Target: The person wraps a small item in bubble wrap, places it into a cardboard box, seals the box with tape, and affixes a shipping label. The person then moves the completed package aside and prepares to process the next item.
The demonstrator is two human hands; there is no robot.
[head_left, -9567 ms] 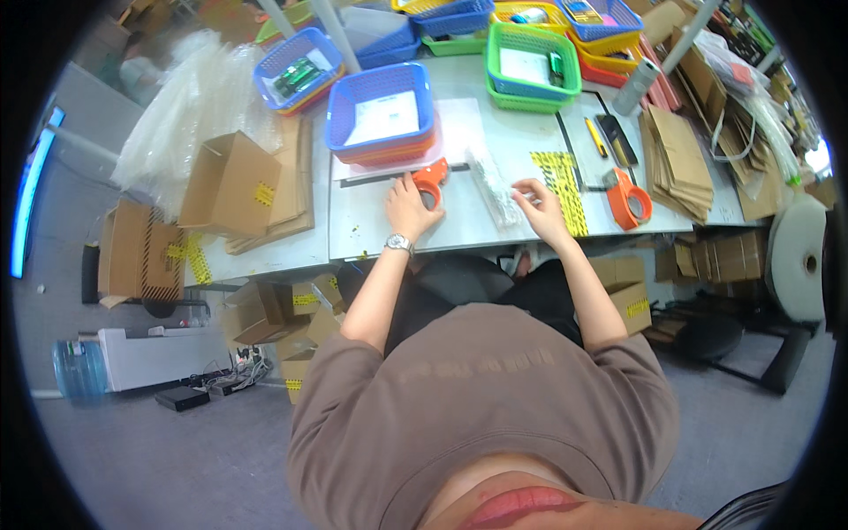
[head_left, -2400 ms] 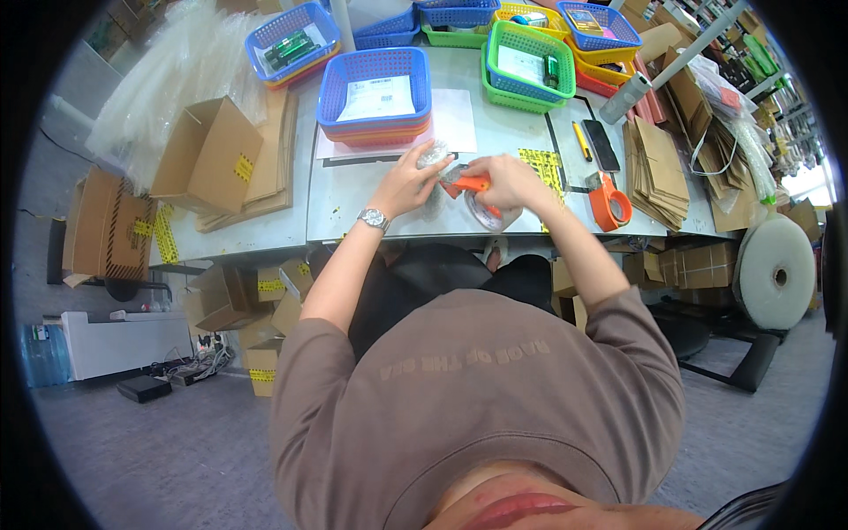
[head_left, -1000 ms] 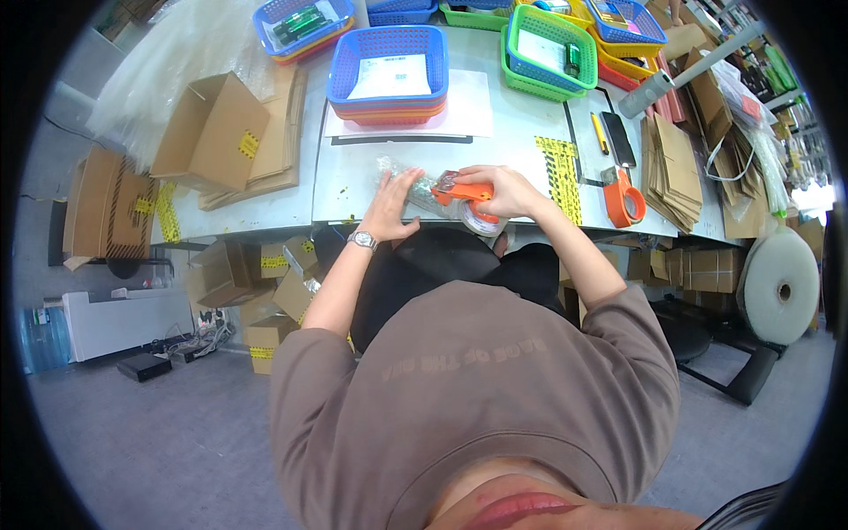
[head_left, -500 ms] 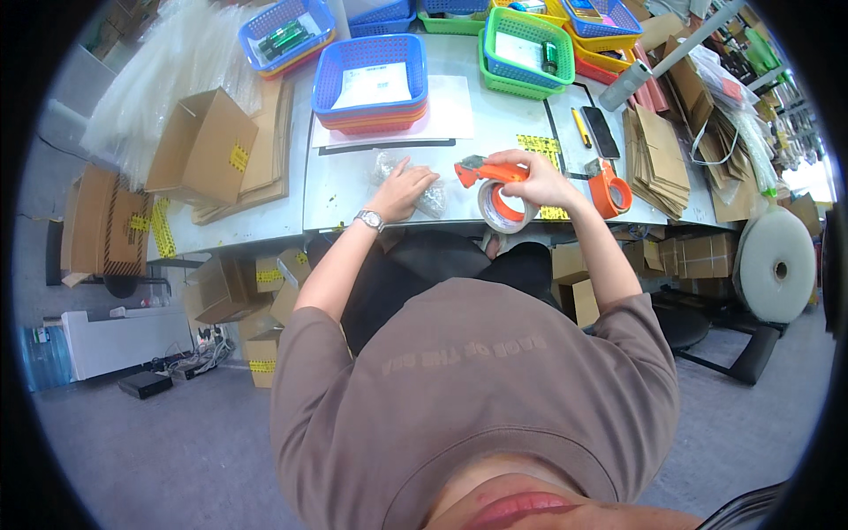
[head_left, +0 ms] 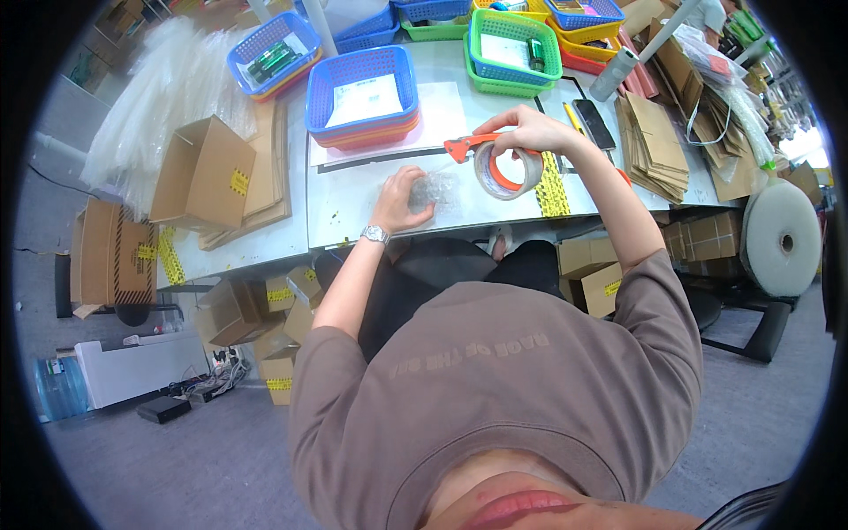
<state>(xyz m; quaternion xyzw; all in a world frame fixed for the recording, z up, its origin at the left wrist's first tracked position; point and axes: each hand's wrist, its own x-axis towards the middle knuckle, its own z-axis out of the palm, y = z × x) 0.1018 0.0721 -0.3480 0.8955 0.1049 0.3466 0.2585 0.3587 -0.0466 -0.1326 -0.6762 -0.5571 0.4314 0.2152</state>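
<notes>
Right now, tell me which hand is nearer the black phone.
Right. The right hand, holding the orange tape dispenser, is just left of the black phone; the left hand is much farther left.

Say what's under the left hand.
The left hand covers part of a clear bubble-wrap bundle; that part is hidden, and anything inside the wrap can't be made out.

Bright, even light washes my worktop [head_left: 349, 187] pale; white glare burns at my far right, and the fisheye bends edges toward black corners.
</notes>
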